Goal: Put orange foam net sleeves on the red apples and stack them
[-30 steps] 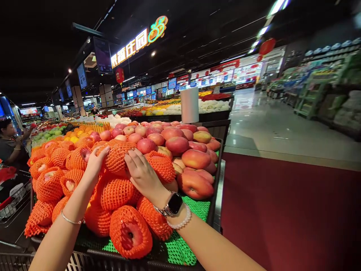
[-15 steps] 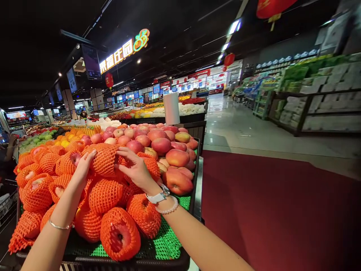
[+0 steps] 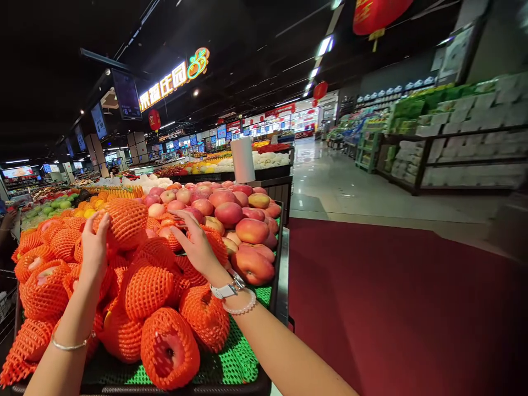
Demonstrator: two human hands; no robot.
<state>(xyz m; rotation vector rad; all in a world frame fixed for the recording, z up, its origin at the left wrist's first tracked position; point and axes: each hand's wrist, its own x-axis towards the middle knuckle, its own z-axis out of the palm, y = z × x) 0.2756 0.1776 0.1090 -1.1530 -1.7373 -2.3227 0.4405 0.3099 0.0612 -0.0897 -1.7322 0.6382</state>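
Shifting leftward, seemingly raised: netted fruit [image 3: 127, 224]

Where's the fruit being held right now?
In the head view, the orange-netted fruit is left of centre, in the left hand, above other netted fruit and left of the right hand.

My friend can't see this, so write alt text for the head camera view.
A person's left hand holds a fruit in orange foam netting at a pile of netted fruit; the right hand is open, apart from the held one. Bare reddish fruit lies beyond, in a supermarket.
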